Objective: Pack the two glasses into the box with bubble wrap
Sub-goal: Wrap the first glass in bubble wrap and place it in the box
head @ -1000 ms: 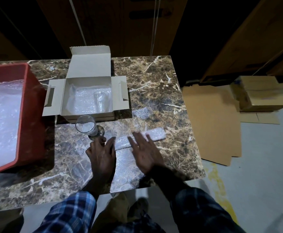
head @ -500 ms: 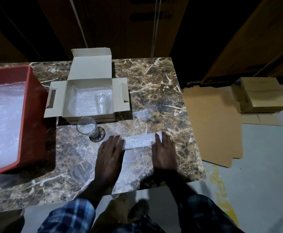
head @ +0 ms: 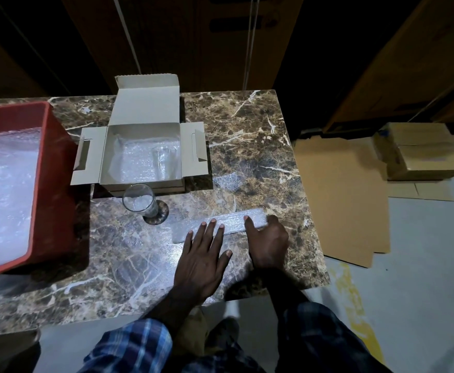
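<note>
We see a brown marble table in a dim room, dark wooden panels behind, and flattened cardboard on the grey floor.

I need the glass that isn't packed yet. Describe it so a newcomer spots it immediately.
Start at the open cardboard box on the marble table, right of the red bin. Just in front of the box's near wall stands the unpacked glass, upright on the bare tabletop. The other glass sits inside the box on bubble wrap.
</note>
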Action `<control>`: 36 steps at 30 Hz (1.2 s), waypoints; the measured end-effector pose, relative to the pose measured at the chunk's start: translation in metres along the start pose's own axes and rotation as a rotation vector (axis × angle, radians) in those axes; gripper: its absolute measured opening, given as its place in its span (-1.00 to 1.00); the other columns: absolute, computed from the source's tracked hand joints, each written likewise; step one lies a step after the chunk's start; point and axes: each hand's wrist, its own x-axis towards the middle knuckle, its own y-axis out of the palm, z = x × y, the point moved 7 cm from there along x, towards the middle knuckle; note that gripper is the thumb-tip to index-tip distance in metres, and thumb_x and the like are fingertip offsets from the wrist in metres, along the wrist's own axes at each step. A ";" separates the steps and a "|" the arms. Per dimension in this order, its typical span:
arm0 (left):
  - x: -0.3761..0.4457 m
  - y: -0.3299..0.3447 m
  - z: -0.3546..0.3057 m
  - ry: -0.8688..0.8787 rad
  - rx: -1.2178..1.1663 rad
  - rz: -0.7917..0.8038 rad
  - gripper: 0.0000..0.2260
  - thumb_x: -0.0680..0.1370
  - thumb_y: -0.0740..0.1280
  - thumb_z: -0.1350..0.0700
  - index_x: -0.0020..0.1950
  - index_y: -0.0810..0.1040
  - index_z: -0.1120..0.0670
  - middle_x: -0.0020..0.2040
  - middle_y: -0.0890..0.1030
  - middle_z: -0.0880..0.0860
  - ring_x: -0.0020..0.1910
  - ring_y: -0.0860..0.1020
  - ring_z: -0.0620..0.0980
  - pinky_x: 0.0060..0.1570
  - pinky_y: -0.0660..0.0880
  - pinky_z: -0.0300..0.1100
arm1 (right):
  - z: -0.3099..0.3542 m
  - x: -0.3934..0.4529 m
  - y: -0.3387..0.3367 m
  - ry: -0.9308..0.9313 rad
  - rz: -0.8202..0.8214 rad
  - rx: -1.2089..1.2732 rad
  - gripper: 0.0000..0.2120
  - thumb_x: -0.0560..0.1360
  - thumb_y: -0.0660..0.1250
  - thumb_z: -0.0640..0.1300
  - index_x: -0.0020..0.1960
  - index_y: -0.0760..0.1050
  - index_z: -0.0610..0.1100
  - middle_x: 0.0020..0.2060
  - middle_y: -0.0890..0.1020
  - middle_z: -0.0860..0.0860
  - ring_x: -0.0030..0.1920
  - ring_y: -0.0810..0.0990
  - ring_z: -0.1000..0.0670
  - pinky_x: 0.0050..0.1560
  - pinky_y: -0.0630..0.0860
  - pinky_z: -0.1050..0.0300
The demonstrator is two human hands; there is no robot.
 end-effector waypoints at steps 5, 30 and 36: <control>-0.001 0.002 0.000 -0.017 0.054 0.007 -0.48 0.69 -0.09 -0.25 0.63 0.02 -0.14 0.65 -0.01 0.00 0.62 -0.01 0.08 0.52 -0.10 0.15 | 0.001 0.009 0.011 0.090 0.089 0.038 -0.63 0.47 0.45 -0.01 0.09 0.50 -0.28 0.01 0.62 -0.25 0.07 0.59 -0.27 -0.01 0.48 -0.01; -0.006 -0.010 0.036 -0.016 -0.238 -0.001 -0.44 0.60 -0.06 0.04 0.57 0.19 0.22 0.60 0.13 0.25 0.61 0.00 0.19 0.57 -0.03 0.11 | 0.055 -0.071 0.035 -0.730 -0.058 0.210 -0.86 0.59 0.26 -0.22 0.08 0.57 -0.19 0.14 0.65 -0.16 0.20 0.58 -0.13 0.21 0.55 -0.02; -0.014 -0.041 0.052 -0.242 -0.584 -0.243 -0.70 0.65 0.12 0.16 0.24 0.53 -0.13 -0.12 0.61 -0.04 -0.15 0.57 -0.27 -0.01 0.40 -0.30 | 0.062 -0.083 0.055 -0.868 0.046 0.096 -0.76 0.64 0.14 -0.22 0.14 0.55 -0.27 0.26 0.58 -0.24 0.34 0.52 -0.19 0.31 0.48 -0.05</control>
